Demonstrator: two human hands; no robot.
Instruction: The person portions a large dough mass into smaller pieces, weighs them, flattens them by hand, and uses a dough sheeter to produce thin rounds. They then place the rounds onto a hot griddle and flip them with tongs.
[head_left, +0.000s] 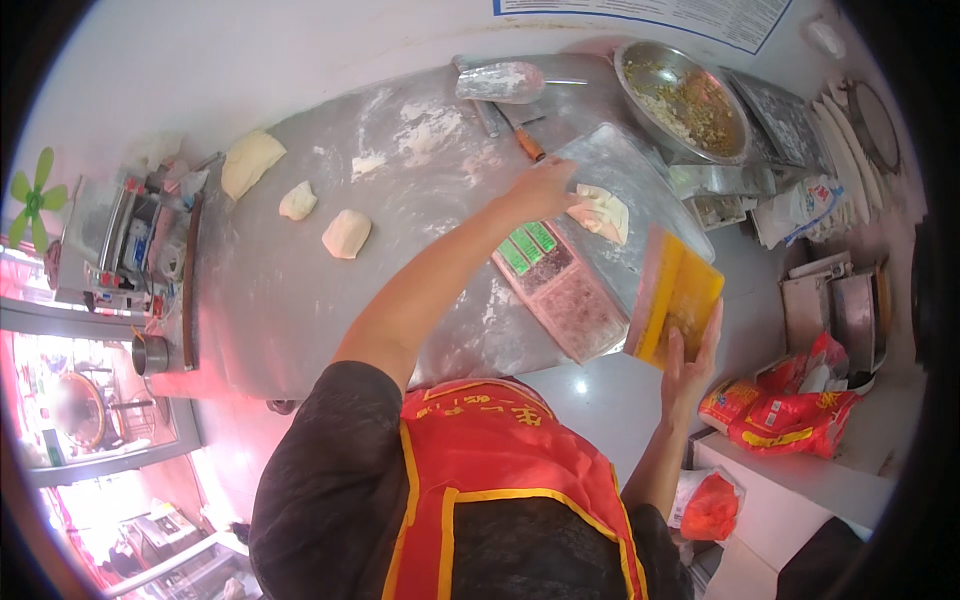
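Observation:
My left hand (541, 189) reaches over the digital scale (574, 300), its fingertips at the left edge of a folded piece of dough (602, 214). Whether those fingers grip the dough cannot be made out. Under the dough lies the scale's floury metal pan (651, 191); the display beside it glows green. My right hand (691, 356) holds a yellow dough scraper (679, 296) upright off the pan's near edge. On the floured metal worktable (277, 315), a large dough slab (251, 161), a small lump (298, 200) and a rounded piece (347, 234) sit to the left.
A metal scoop (499, 81) and a wooden-handled tool (529, 142) lie at the back. Back right stands a steel bowl (682, 101) of chopped filling. Red bags (787, 412) rest on a white surface at right. A pot (150, 354) is at far left.

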